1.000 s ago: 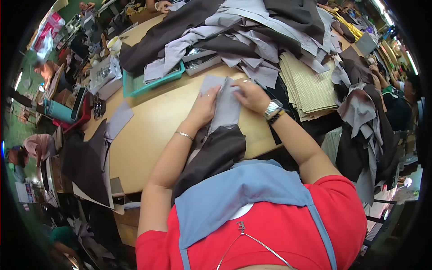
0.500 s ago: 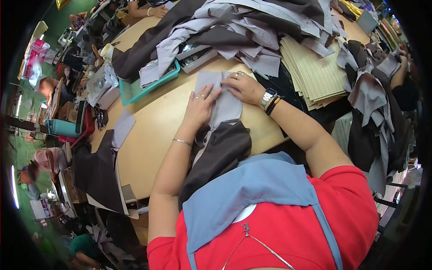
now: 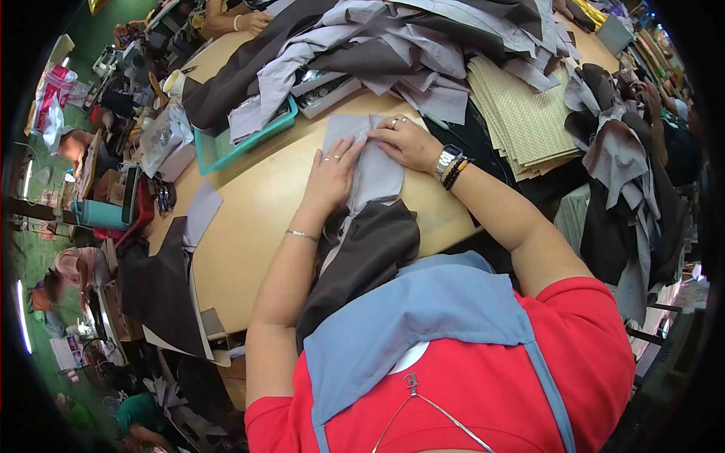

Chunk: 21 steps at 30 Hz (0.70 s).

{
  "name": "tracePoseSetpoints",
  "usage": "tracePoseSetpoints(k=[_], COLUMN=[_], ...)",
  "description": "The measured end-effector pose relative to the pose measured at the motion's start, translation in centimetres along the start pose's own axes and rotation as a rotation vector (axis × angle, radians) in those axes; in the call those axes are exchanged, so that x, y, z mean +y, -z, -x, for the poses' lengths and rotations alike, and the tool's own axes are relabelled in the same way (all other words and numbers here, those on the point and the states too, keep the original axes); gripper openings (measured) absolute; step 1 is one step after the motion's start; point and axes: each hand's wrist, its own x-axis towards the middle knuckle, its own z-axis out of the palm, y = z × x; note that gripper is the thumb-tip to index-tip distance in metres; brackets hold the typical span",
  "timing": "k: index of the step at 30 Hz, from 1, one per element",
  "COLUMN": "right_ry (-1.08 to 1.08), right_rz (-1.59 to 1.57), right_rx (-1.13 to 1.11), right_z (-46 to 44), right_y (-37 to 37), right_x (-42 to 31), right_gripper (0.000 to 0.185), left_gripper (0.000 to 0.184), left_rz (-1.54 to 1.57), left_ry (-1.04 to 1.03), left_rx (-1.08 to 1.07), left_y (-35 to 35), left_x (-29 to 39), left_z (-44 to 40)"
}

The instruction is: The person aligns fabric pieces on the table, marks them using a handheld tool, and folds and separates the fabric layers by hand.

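We work at a pale wooden table [image 3: 242, 234], where heaped dark and grey fabric [image 3: 427, 49] lies at the far side, near a teal tray [image 3: 245, 149] and woven sheets [image 3: 529, 124]; beyond, a co-worker's hand [image 3: 255, 22] rests by the heap, and green floor [image 3: 29, 245] shows at left. The grey cloth [image 3: 381, 175] lies flat before us, joined by dark fabric [image 3: 370, 238] running toward our apron [image 3: 415, 317]. Our left hand [image 3: 332, 170] is spread over it; our right hand [image 3: 408, 143] pinches it near the seam. A second ago, our right hand was farther from our left; now their fingers almost meet.
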Motion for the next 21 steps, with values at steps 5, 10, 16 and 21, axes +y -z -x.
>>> tracePoseSetpoints(k=[5,10,16,21], right_ry=[0.014,0.009,0.055,0.076], right_rz=[0.006,-0.026,-0.002,-0.008], right_rx=[0.023,0.022,0.001,-0.012], right_z=[0.02,-0.08,-0.07,-0.23], right_y=[-0.10,0.12,0.22,0.41], right_x=[0.08,-0.13,-0.02,-0.29], right_gripper=[0.024,0.023,0.026,0.026], left_gripper=[0.044,0.045,0.041,0.042], left_rz=[0.005,0.002,0.033,0.027], left_ry=[0.011,0.003,-0.003,-0.004], left_rx=[-0.040,-0.050,0.024,0.029], left_y=[0.05,0.28,-0.05,-0.09], left_x=[-0.11,0.07,0.03,-0.02], left_z=[-0.06,0.00,0.07,0.06])
